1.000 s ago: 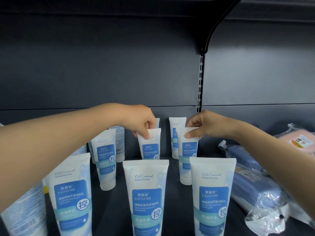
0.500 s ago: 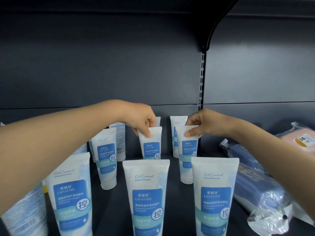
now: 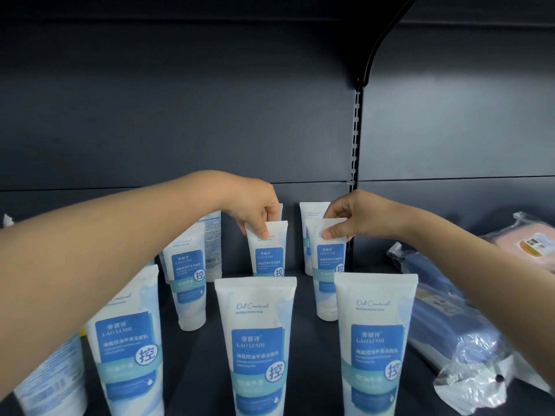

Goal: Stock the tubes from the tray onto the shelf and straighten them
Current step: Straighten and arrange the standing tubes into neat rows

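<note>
Several white-and-blue tubes stand cap-down in rows on the dark shelf (image 3: 195,370). My left hand (image 3: 255,208) pinches the top edge of a middle-row tube (image 3: 268,253). My right hand (image 3: 348,219) pinches the top of the neighbouring middle-row tube (image 3: 327,274), which stands upright. Behind them stand two back-row tubes, one (image 3: 310,235) partly hidden by my right hand. Three front tubes stand close to me: left (image 3: 126,343), centre (image 3: 258,343), right (image 3: 375,340). The tray is out of view.
Clear plastic packs of blue goods (image 3: 456,325) lie on the shelf to the right, with a pink pack (image 3: 528,247) behind. A slotted upright (image 3: 356,130) and bracket divide the dark back panel. Another tube (image 3: 51,379) leans at the far left.
Both hands keep their pinch on the same two tubes; the tubes and hands have shifted only slightly, and the view has tilted a little.
</note>
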Demonstrator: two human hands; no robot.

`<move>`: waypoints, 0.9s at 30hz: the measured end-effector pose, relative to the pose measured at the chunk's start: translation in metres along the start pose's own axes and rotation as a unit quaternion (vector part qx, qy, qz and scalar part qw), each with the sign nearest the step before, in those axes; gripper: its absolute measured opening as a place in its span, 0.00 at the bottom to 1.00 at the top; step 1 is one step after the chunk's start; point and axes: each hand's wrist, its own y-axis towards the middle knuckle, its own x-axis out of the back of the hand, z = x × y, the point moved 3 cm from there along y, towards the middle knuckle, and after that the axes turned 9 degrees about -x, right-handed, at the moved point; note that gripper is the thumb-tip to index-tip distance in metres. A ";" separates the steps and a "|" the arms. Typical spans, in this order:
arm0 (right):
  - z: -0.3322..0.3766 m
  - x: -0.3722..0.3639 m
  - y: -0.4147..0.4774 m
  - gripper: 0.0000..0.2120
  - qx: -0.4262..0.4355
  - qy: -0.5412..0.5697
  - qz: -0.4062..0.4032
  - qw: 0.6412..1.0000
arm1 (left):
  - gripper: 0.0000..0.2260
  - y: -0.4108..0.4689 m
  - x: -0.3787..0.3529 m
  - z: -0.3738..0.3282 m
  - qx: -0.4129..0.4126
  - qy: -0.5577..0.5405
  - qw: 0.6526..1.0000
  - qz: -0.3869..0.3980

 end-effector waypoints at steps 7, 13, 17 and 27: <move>-0.002 0.001 -0.002 0.03 -0.001 0.012 0.011 1.000 | 0.03 0.002 -0.001 -0.002 0.003 0.014 1.000 0.007; -0.006 0.002 -0.003 0.04 -0.009 -0.008 0.014 1.000 | 0.06 0.003 -0.004 0.000 0.012 0.032 0.999 0.023; -0.004 0.002 -0.003 0.03 -0.014 -0.020 0.017 1.000 | 0.12 0.000 -0.007 -0.002 0.028 0.053 0.997 0.042; 0.022 0.019 -0.013 0.04 -0.049 -0.094 -0.006 0.994 | 0.08 -0.039 0.025 -0.013 0.058 0.073 0.994 -0.049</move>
